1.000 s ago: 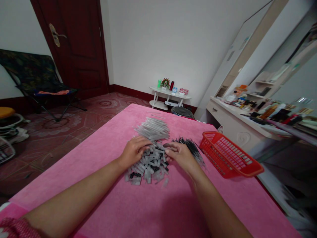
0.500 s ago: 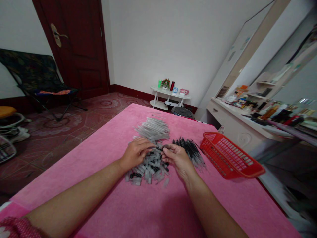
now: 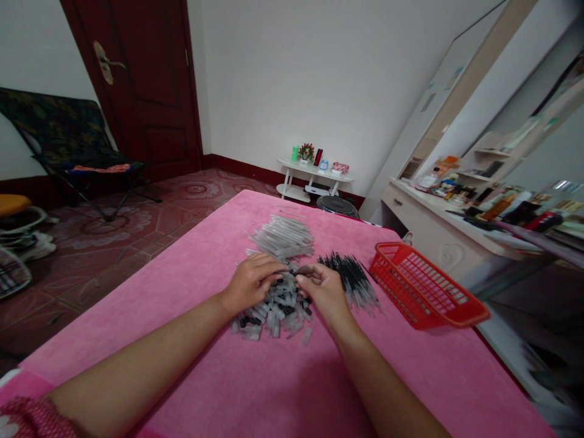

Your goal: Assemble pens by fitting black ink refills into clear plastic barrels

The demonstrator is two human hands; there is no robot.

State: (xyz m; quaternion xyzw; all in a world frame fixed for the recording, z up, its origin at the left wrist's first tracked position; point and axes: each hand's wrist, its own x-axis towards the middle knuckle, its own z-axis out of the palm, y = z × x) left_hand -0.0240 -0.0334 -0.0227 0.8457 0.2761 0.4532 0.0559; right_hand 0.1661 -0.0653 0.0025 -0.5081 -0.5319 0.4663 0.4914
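Observation:
Both my hands rest on a heap of small grey and black pen caps (image 3: 274, 310) on the pink table (image 3: 283, 377). My left hand (image 3: 250, 281) is curled over the heap's far left side, fingers pinched round a small piece I cannot make out. My right hand (image 3: 320, 289) is closed beside it, and its fingertips meet those of my left hand over a dark piece. Behind the heap lies a pile of clear pen barrels (image 3: 283, 237). A bundle of black refills (image 3: 351, 277) lies just right of my right hand.
A red plastic basket (image 3: 424, 292) stands at the table's right edge. Beyond it is a dresser (image 3: 438, 225) crowded with bottles. A small white shelf table (image 3: 314, 176), a dark door (image 3: 146, 85) and a folding chair (image 3: 68, 146) stand on the tiled floor behind.
My right hand has drawn left and closed, so its fingertips now meet my left hand's over the caps. My left hand has barely moved.

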